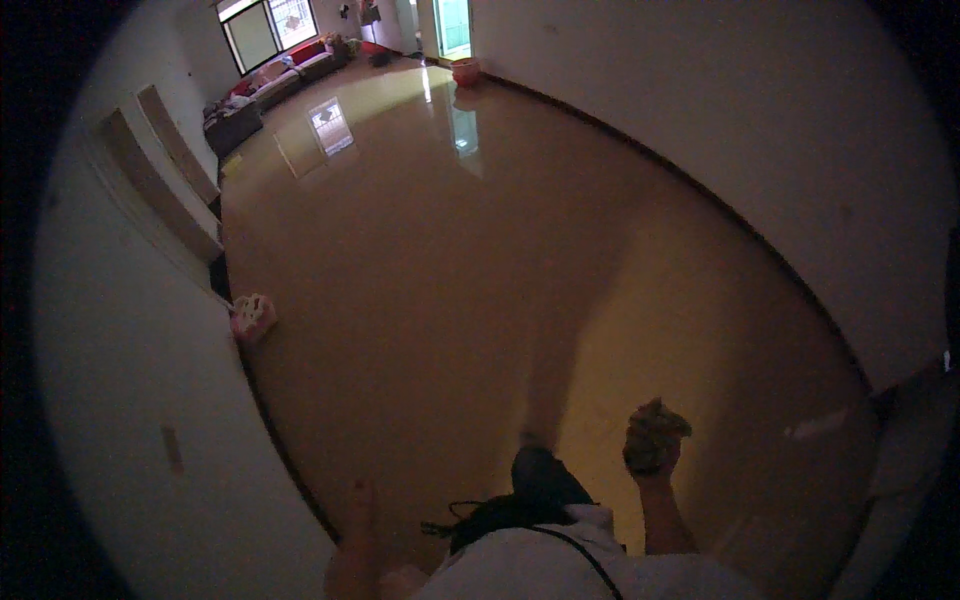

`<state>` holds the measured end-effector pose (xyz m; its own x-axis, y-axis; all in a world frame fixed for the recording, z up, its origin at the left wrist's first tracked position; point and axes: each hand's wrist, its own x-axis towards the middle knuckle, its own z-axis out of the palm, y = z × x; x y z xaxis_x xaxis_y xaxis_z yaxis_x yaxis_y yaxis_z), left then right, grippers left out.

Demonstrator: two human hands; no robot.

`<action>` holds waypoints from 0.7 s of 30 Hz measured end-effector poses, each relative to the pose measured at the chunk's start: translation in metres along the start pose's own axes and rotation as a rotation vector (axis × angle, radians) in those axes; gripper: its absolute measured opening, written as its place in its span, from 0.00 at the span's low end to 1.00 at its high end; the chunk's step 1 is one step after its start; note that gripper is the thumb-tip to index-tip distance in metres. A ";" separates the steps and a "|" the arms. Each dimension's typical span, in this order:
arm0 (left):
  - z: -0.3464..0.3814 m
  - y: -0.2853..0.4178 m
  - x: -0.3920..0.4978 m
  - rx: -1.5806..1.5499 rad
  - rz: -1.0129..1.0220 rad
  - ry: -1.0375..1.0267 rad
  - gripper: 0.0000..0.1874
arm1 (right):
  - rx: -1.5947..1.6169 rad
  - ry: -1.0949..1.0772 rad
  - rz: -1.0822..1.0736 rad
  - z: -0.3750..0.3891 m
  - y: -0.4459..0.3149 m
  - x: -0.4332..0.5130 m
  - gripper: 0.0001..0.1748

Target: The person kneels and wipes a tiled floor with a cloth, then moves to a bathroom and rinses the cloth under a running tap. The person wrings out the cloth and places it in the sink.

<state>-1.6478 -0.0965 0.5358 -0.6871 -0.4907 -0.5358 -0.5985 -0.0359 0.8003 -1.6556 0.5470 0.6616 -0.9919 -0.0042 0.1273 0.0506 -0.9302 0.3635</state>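
Observation:
In the lower right, my right hand grips a crumpled, dark patterned cloth that bulges above the fist. It is held over the shiny tiled floor, apart from any other object. On the lower left, my left hand is dim and blends with the brown floor. Its fingers are hard to make out, and nothing is plainly seen in it. Between the two arms are my pale shirt and a dark trouser leg.
A pink and white plastic container sits by the left wall. At the far end are a red bucket by a bright doorway and a long sofa with clothes under a window. Dark skirting edges the right wall.

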 end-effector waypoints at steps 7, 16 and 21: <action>0.168 0.233 0.180 -0.015 0.207 -0.135 0.09 | -0.226 0.175 -0.301 -0.102 -0.015 0.169 0.20; 0.149 0.237 0.282 -0.086 -0.421 0.109 0.09 | -0.199 0.160 0.085 -0.107 0.045 0.642 0.25; 0.200 0.305 0.424 -0.115 -0.543 0.120 0.08 | -0.277 0.028 0.169 -0.163 0.074 0.858 0.25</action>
<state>-2.2038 -0.1408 0.4990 -0.2373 -0.4707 -0.8498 -0.7996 -0.4021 0.4460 -2.5218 0.4146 0.6470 -0.9751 -0.1738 0.1376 0.1851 -0.9799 0.0739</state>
